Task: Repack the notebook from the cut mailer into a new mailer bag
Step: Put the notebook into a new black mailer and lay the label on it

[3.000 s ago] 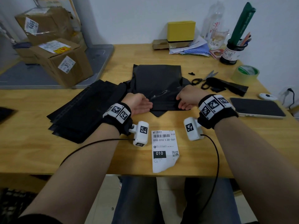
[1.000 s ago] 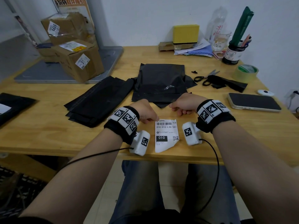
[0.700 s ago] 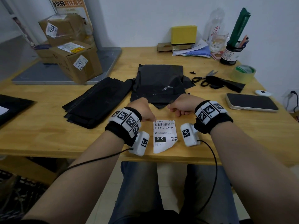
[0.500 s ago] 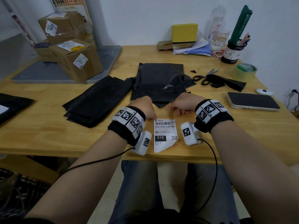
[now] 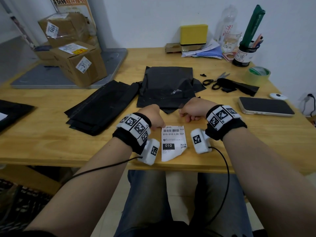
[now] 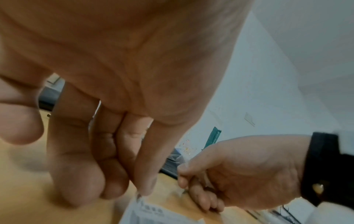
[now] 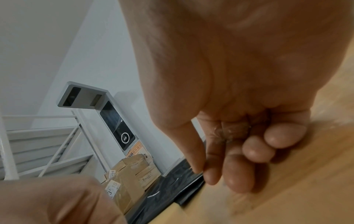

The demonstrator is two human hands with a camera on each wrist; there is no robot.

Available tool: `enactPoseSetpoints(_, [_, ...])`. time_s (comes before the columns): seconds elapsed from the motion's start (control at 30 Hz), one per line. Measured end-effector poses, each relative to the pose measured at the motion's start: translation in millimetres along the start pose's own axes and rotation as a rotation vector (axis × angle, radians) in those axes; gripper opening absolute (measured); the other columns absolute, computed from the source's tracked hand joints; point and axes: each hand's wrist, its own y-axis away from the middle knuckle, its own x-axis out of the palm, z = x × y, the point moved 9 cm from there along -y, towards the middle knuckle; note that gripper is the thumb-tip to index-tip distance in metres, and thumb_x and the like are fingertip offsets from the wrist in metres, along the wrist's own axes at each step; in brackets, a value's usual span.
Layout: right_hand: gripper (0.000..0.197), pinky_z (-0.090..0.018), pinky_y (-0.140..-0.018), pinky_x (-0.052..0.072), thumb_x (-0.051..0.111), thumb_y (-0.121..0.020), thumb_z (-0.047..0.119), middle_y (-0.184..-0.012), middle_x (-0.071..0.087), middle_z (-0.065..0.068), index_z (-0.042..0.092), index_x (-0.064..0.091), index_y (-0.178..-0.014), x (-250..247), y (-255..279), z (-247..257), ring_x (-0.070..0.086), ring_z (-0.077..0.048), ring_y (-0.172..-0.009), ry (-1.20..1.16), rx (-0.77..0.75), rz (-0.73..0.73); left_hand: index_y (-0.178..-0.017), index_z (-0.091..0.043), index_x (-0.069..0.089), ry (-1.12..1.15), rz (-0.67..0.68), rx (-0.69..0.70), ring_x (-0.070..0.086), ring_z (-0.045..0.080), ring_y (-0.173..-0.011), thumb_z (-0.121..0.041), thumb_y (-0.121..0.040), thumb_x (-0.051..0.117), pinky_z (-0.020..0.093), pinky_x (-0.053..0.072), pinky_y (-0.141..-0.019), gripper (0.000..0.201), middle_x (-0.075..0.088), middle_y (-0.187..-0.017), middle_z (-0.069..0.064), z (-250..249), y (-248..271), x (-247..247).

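Observation:
A black mailer [image 5: 168,82] lies flat mid-table with its near flap folded over; no notebook shows. A white shipping label [image 5: 173,142] lies near the table's front edge. My left hand [image 5: 153,116] hovers just left of the label's top, and in the left wrist view its fingertips [image 6: 145,186] touch the label's top corner [image 6: 153,212], thumb held apart. My right hand [image 5: 193,110] sits by the mailer's near edge [image 7: 172,189]. Its fingers [image 7: 235,171] are curled, thumb against forefinger, apparently pinching a thin clear film [image 6: 193,165].
A stack of black mailers [image 5: 100,108] lies to the left. Scissors [image 5: 215,80], a cut black strip [image 5: 239,86], a tape roll [image 5: 258,75] and a phone [image 5: 265,106] sit on the right. Cardboard boxes [image 5: 78,64] stand at back left.
Three seconds ago both hands rested on the mailer's near edge. They have since drawn back toward me to the top of the label, and have barely shifted in the last second.

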Motion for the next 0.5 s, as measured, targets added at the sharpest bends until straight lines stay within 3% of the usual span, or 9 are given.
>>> enactPoseSetpoints(0.1, [0.025, -0.024, -0.049, 0.039, 0.061, -0.096, 0.025, -0.063, 0.068, -0.002, 0.004, 0.075, -0.099, -0.1, -0.2, -1.8, 0.047, -0.013, -0.053, 0.005, 0.008, -0.003, -0.095, -0.009, 0.065, 0.068, 0.024, 0.008, 0.053, 0.003, -0.036, -0.028, -0.088, 0.071, 0.017, 0.039, -0.042, 0.020, 0.070, -0.071, 0.000, -2.3, 4.5, 0.4])
enactPoseSetpoints(0.13, [0.026, -0.024, -0.048, 0.038, 0.061, -0.096, 0.025, -0.064, 0.069, -0.003, 0.004, 0.075, -0.100, 0.1, -0.1, -2.1, 0.046, -0.014, -0.053, 0.010, 0.007, -0.002, -0.098, -0.009, 0.066, 0.097, 0.034, 0.014, 0.053, 0.001, -0.034, -0.028, -0.089, 0.071, 0.015, 0.035, -0.040, 0.021, 0.071, -0.073, 0.000, -2.8, 5.8, 0.3])
enactPoseSetpoints(0.2, [0.028, -0.024, -0.048, 0.038, 0.060, -0.096, 0.025, -0.065, 0.069, -0.004, 0.003, 0.075, -0.101, 0.6, 0.5, -2.2, 0.046, -0.015, -0.053, 0.015, -0.002, 0.005, -0.103, -0.009, 0.066, 0.158, 0.061, 0.030, 0.070, 0.005, -0.059, -0.029, -0.089, 0.070, 0.018, 0.039, -0.050, 0.025, 0.076, -0.082, 0.001, -3.7, 8.6, -1.1])
enactPoseSetpoints(0.27, [0.028, -0.024, -0.049, 0.037, 0.059, -0.098, 0.028, -0.062, 0.069, -0.003, 0.005, 0.074, -0.101, 0.8, 1.9, -2.3, 0.046, -0.014, -0.052, -0.008, -0.009, 0.016, -0.107, -0.010, 0.068, 0.204, 0.092, 0.046, 0.075, 0.011, -0.086, -0.030, -0.091, 0.067, 0.027, 0.044, -0.065, 0.025, 0.078, -0.092, -0.001, -5.4, 12.3, -4.3])
enactPoseSetpoints(0.33, [0.032, -0.023, -0.050, 0.038, 0.057, -0.101, 0.035, -0.061, 0.069, -0.001, 0.007, 0.073, -0.100, 0.4, 4.0, -4.5, 0.048, -0.013, -0.052, -0.069, -0.006, 0.036, -0.110, -0.010, 0.071, 0.236, 0.116, 0.069, 0.074, 0.008, -0.091, -0.028, -0.095, 0.064, 0.026, 0.045, -0.072, 0.025, 0.078, -0.098, -0.004, -9.3, 17.1, -8.1])
enactPoseSetpoints(0.5, [0.050, -0.026, -0.055, 0.038, 0.053, -0.101, 0.050, -0.072, 0.070, -0.008, 0.004, 0.071, -0.104, -2.9, 19.0, -9.1, 0.049, -0.015, -0.056, -0.338, 0.011, 0.085, -0.113, -0.010, 0.070, 0.279, 0.136, 0.107, 0.073, 0.007, -0.093, -0.026, -0.097, 0.060, 0.027, 0.045, -0.072, 0.024, 0.077, -0.103, -0.005, -18.1, 25.5, -16.2])
